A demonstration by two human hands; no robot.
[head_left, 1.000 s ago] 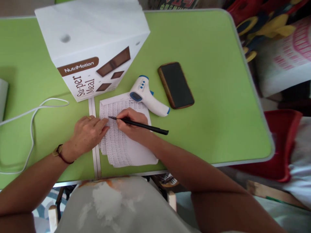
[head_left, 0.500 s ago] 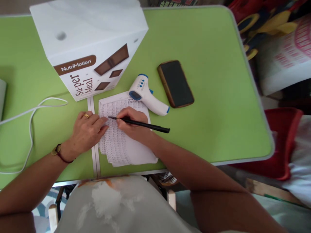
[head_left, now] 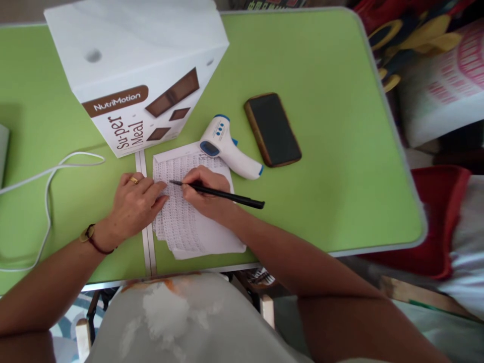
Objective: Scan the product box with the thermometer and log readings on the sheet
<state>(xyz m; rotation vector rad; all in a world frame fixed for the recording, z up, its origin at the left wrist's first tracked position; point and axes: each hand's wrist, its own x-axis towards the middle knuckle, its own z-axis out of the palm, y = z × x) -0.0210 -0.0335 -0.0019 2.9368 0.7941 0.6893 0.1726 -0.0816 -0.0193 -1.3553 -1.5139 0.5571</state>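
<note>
A small stack of paper sheets (head_left: 212, 229), filled with rows of handwriting on its left part, lies on the green table. My right hand (head_left: 207, 194) is closed around a black pen (head_left: 230, 195), whose tip is at the writing in the upper left of the top sheet. Beside it, my left hand (head_left: 134, 204) rests palm down across the sheets' left edge, thumb and forefinger apart on the paper and nothing held. A white and blue infrared thermometer (head_left: 230, 151) lies over the top right corner of the sheets.
A tall white carton (head_left: 151, 65) stands behind the sheets. To the right of the thermometer lies a dark phone (head_left: 273, 130) in a brown case. A white cable (head_left: 51, 201) loops on the left of the table (head_left: 340, 166). Beyond the right edge is a red container (head_left: 438, 222).
The pen tip has shifted very slightly to the right along the sheet. My left hand and the things on the table stay where they were.
</note>
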